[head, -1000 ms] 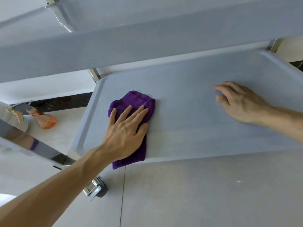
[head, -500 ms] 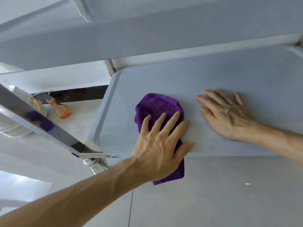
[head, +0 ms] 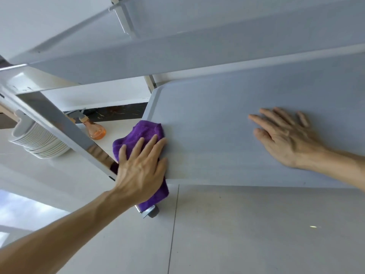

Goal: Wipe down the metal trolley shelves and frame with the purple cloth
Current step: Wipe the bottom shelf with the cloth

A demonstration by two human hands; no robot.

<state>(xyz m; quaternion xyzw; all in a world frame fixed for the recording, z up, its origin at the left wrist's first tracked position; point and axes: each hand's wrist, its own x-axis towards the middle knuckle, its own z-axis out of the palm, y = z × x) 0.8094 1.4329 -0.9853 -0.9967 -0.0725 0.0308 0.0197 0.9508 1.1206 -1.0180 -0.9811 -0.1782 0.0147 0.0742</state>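
The purple cloth (head: 143, 133) lies bunched at the near left corner of the trolley's lowest metal shelf (head: 217, 119), overhanging its left rim and front edge. My left hand (head: 141, 171) presses flat on the cloth with straight, spread fingers. My right hand (head: 286, 135) rests flat on the bare shelf to the right, fingers spread, holding nothing. An upper shelf (head: 177, 50) hangs over the view, and the shiny frame post (head: 59, 125) slants down to the shelf corner beside my left hand.
An orange spray bottle (head: 95, 130) stands on the floor left of the shelf, beside a stack of white plates (head: 39, 143). A caster wheel (head: 151, 212) shows below the cloth. Pale floor tiles (head: 256, 234) spread in front.
My left hand has slid the cloth left to the shelf's corner, over its rim. My right hand stays flat on the shelf. The view has shifted.
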